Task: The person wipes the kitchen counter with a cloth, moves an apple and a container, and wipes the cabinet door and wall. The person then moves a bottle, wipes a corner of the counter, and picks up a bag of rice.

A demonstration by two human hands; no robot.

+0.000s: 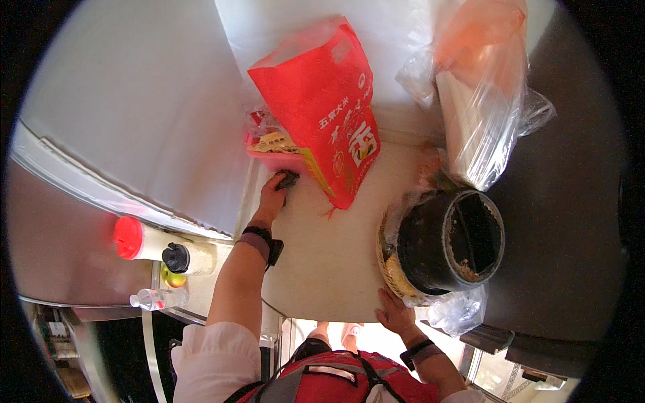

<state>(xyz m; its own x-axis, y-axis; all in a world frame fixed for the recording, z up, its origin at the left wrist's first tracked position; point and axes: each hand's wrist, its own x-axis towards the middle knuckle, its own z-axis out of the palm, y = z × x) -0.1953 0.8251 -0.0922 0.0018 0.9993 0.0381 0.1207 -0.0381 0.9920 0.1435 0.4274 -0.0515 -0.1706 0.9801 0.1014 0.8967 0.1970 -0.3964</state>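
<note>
My left hand (272, 197) is closed around a dark, crumpled cloth or pad (288, 180) on the pale countertop (322, 262). The cloth lies right by the front of a pink plastic basket (278, 160), which holds food packets (273, 143). To the right, a large red printed bag (332, 101) with its top open stands partly in front of the basket. At the counter's front edge, my right hand (397, 313) rests with fingers spread, close to a woven basket (390, 277). A dark, hollow container (423, 242) with residue around its rim sits tilted in that woven basket.
Behind the dark container stands a clear and orange plastic bag (478, 101) with pale contents. At left are a red-lidded container (130, 239), a black-capped bottle (176, 258), a yellow-green apple (172, 277) and a clear water bottle (156, 299). A grey panel (141, 111) borders the counter.
</note>
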